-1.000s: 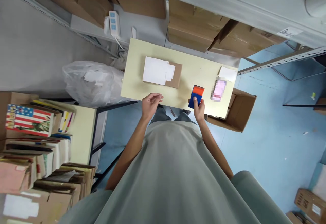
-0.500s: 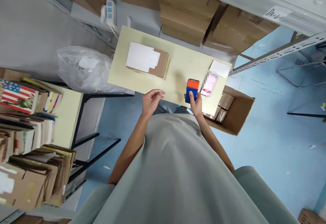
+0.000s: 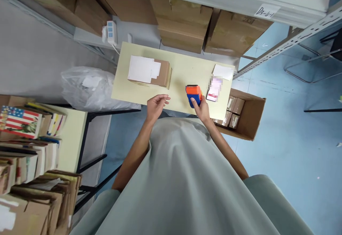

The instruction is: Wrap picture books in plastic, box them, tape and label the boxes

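Note:
My right hand (image 3: 201, 108) is closed around a blue and orange tape dispenser (image 3: 193, 95), the thumb lying along its blue side. The dispenser is held above the front part of a pale yellow table (image 3: 184, 71), its orange end with a dark edge pointing away from me. At the table's front edge, my left hand (image 3: 157, 107) hovers with loosely bent fingers apart and holds nothing. Beyond it on the table lies a brown cardboard box (image 3: 163, 73) with white paper labels (image 3: 140, 69) on top.
A phone (image 3: 213, 90), partly blurred, and white paper (image 3: 223, 71) lie at the table's right end. An open carton (image 3: 247, 121) with small packages stands on the floor beside it. A plastic bag (image 3: 85, 88) and books (image 3: 29, 156) are at left; large cartons (image 3: 181, 23) stand behind.
My right hand has moved left with the tape dispenser and turned it, showing more of its side. My left hand stays near the table edge. The camera view has shifted slightly.

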A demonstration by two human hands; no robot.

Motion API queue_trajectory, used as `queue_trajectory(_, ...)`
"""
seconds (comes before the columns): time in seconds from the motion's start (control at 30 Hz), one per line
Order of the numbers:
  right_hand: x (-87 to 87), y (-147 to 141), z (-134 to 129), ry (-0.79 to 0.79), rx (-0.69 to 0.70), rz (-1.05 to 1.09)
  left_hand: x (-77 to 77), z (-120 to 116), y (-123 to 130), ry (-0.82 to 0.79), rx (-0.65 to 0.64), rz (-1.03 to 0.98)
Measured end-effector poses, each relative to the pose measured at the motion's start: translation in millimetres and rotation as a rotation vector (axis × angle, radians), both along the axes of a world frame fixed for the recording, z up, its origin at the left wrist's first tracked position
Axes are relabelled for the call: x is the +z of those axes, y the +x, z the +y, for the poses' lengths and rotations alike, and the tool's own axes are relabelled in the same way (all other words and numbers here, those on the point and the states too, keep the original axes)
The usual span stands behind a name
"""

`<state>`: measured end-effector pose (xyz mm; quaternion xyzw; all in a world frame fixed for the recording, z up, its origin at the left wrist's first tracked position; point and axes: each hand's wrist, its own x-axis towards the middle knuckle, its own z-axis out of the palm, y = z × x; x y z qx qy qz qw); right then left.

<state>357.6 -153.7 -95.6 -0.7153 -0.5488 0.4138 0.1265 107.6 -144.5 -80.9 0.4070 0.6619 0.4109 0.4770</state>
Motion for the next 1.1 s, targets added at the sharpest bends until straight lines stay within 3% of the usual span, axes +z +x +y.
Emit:
queue_trajectory(0.17, -15.6, -13.9, 0.1, 0.165, 0.055, 0.026, 9.7, 19.7, -23.9, -0.042, -0.012, 0.025)
queue_trajectory(0.43, -16.6, -61.1, -3.3, 0.121, 0.146, -0.137, 6.4, 42.0, -84.2, -0.056, -0.100, 0.002)
queue_trajectory(0.57, -16.6, -78.3, -0.9, 0.070, 0.274, -0.315, 2.3, 49.2, -102.9, -0.045, -0.125, -0.022)
queue_trajectory(0.73, -14.4, -82.4, 2.2, 0.073, 0.514, -0.497, -5.2, 59.6, -109.6, 0.009, -0.142, -0.013)
queue_trajectory(0.9, -13.0, -76.5, 8.6, 0.113, 0.643, -0.581, -16.3, 76.5, -104.8, 0.096, -0.153, -0.003)
queue_trajectory(1.1, -18.9, -68.4, 21.2, 0.201, 0.737, -0.642, -32.6, 125.0, -97.7, 0.231, -0.133, -0.011)
